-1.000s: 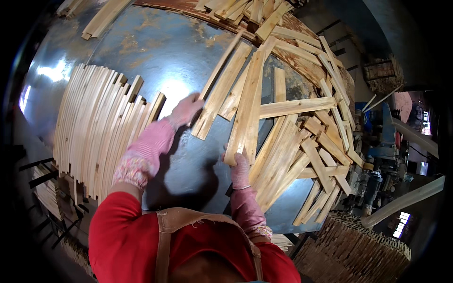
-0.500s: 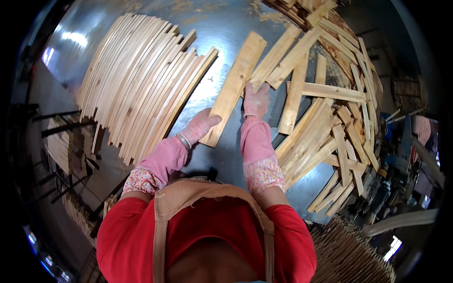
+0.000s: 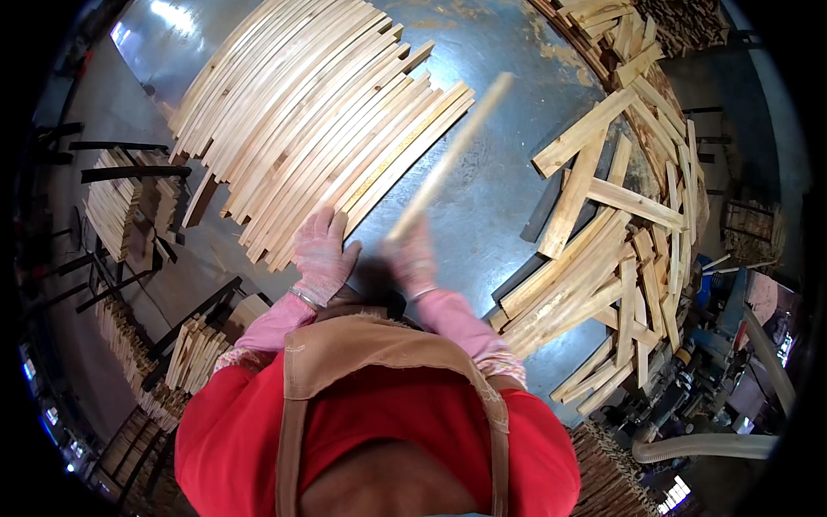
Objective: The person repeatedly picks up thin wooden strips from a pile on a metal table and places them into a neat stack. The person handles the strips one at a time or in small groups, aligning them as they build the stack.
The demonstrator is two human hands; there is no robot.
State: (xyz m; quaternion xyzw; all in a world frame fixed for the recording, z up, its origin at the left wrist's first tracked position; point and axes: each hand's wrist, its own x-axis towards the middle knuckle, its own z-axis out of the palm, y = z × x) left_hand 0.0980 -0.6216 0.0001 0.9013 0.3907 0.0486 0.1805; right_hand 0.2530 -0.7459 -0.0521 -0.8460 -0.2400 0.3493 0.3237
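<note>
Many pale wooden strips (image 3: 301,112) stand on edge, side by side, in a slanting row on the metal table. My left hand (image 3: 323,254), in a pale knit glove, lies at the near end of the row's right side. Its fingers are stretched over the strip ends and its thumb is apart. Just right of it, my gloved right hand (image 3: 412,258) is closed round the near end of a wooden board (image 3: 457,151). That board is turned on edge and blurred by motion, apart from the row. The fingers around it are partly smeared.
A jumbled pile of loose boards (image 3: 568,276) covers the table's right side, some overlapping its edge. Bare metal tabletop (image 3: 482,198) lies between row and pile. Racks with stacked strips (image 3: 116,207) stand at the left. A pale hose (image 3: 706,446) and machinery are at the lower right.
My left hand has left the flat board and moved to the row's near end. My right hand has drawn back from the pile, bringing a board on edge toward the row. The view has shifted.
</note>
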